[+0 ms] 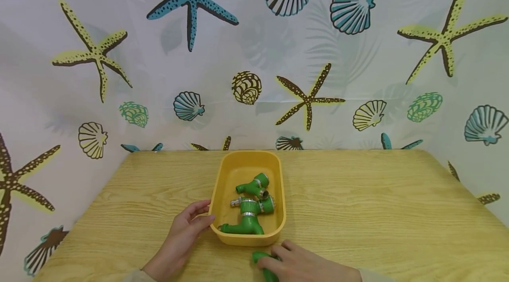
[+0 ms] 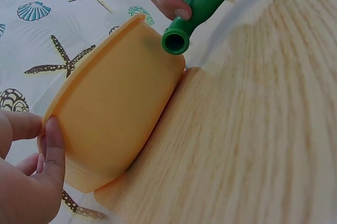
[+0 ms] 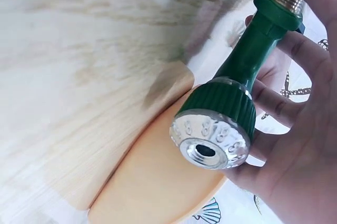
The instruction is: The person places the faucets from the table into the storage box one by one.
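A yellow plastic bin (image 1: 248,241) sits on the table, its long sides running away from me. My left hand (image 1: 184,234) pinches the bin's rim at the near left side, thumb outside, as the left wrist view also shows. Inside lie green plastic faucets: a smaller one (image 1: 250,188) farther back and a larger one (image 1: 249,224) with a metal nozzle in front. Just before the bin's near end, my right hand (image 1: 304,265) holds another green faucet (image 3: 247,58) by its body. That faucet has a threaded metal end and a ribbed knob with a silver cap.
The light wood-grain table (image 1: 366,202) stretches to both sides of the bin. A white cloth (image 1: 254,52) printed with starfish and shells hangs behind the table and along its sides.
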Action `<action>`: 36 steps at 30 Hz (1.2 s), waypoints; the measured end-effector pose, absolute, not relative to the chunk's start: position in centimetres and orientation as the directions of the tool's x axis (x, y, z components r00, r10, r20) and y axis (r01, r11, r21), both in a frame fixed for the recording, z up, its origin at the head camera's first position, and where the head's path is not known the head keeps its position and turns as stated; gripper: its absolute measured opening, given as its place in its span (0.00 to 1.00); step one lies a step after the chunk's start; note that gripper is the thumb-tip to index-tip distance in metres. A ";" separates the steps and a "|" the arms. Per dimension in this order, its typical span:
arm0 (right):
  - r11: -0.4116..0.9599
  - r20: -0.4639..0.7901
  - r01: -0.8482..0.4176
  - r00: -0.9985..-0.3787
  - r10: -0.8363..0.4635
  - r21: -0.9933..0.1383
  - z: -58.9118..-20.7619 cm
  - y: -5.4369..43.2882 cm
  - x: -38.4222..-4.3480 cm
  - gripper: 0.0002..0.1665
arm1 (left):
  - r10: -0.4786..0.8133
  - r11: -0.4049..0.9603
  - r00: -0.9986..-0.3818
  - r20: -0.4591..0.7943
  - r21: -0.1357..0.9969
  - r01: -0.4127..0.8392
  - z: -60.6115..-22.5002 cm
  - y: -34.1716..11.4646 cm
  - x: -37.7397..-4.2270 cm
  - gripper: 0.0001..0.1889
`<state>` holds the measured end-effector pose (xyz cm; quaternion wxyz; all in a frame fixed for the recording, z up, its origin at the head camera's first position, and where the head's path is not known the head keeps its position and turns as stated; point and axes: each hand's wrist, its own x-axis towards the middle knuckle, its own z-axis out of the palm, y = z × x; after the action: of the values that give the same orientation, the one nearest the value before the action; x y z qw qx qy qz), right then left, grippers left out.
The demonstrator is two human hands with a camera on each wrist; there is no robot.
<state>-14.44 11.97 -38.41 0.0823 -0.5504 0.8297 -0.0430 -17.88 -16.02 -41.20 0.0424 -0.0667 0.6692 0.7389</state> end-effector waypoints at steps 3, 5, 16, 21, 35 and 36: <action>0.400 -0.086 -0.901 -0.391 -0.916 -0.169 -38.2 12.4 -14.4 0.33 | -0.026 -0.099 -0.987 -0.159 0.983 -0.156 -41.2 -16.0 -17.9 0.23; 0.384 -0.074 -0.911 -0.377 -0.923 -0.147 -38.1 12.7 -14.4 0.32 | -0.027 -0.096 -0.986 -0.162 0.983 -0.159 -41.3 -16.0 -17.9 0.23; 0.270 0.010 -0.961 -0.270 -0.963 0.064 -37.8 14.3 -14.4 0.20 | -0.022 -0.086 -0.989 -0.145 0.986 -0.143 -41.4 -16.2 -17.9 0.23; 0.293 0.049 -0.953 -0.290 -0.956 0.075 -37.8 15.2 -14.6 0.18 | -0.018 -0.087 -0.991 -0.133 0.987 -0.131 -41.4 -16.1 -17.9 0.23; 0.452 0.098 -0.888 -0.443 -0.891 0.091 -37.1 18.2 -14.9 0.20 | -0.021 -0.107 -0.991 -0.131 0.986 -0.128 -41.3 -16.0 -17.8 0.23; 0.464 0.116 -0.881 -0.453 -0.884 0.092 -37.0 18.4 -15.0 0.20 | -0.019 -0.108 -0.992 -0.127 0.986 -0.124 -41.4 -16.0 -17.8 0.23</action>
<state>-15.00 18.45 -37.03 -0.0736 -0.5178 0.8523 0.0091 -17.83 -16.02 -41.37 0.0354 -0.0538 0.6668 0.7425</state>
